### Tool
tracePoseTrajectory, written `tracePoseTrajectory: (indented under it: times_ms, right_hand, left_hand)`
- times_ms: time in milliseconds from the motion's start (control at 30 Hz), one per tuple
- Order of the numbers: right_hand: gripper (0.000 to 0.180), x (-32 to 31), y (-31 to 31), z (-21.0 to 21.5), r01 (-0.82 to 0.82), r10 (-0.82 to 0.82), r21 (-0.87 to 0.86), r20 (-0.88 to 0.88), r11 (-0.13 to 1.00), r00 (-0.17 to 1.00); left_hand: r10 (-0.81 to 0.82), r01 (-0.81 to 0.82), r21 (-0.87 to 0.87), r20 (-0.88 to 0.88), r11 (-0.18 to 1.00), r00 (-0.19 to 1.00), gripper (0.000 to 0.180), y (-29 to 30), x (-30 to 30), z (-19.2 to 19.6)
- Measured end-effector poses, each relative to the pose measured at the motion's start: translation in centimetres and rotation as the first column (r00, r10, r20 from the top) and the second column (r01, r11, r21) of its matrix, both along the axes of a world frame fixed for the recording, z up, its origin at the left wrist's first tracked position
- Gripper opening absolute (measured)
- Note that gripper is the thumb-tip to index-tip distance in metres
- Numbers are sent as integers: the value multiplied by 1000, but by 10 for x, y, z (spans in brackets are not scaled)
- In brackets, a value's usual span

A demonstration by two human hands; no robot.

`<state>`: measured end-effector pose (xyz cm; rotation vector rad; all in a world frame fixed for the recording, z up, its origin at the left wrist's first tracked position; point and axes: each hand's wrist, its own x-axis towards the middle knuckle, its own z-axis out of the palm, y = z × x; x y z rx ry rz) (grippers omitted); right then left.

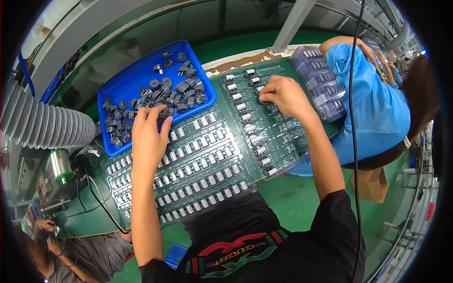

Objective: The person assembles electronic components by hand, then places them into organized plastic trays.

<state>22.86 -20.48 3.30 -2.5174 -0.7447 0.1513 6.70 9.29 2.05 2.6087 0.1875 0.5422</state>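
At the front edge of a blue tray, my left hand has its fingers curled round a dark grey round plastic part. Many similar dark parts lie loose in that tray. My right hand reaches over a clear plastic tray to the right. Its thumb and forefinger are pinched at the second column of pockets, and what they hold is too small to make out. Dark parts with white cylinders sit along that tray's left column. Below my left hand, rows of white cylinders fill another clear tray.
A co-worker in a blue top sits at the right, beside stacked clear trays. A grey ribbed hose and a metal cylinder stand at the left. A black cable hangs down on the right. Another person is at lower left.
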Motion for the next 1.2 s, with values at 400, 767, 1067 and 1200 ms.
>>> tracePoseTrajectory:
  times_ms: [400,767,1067,1200]
  right_hand:
    - [22,-28,-7,-22,-2,-34,128,279,992,960]
    - [23,-94,45,1,-304,218,207,357,930,908]
    - [18,-120,70,-23,-229,187,91,336,969,923]
    - [18,-118,77,-28,-193,132,169,317,966,939]
  left_hand:
    - [113,-130,146,120,981,986,23,3,2,0]
    - [149,100,-902,177,420,973,27,-31,-60,24]
    - [55,0,-952,18,305,998,18,-51,-90,11]
    - [-60,53,-987,44,154,997,27,-51,-97,8]
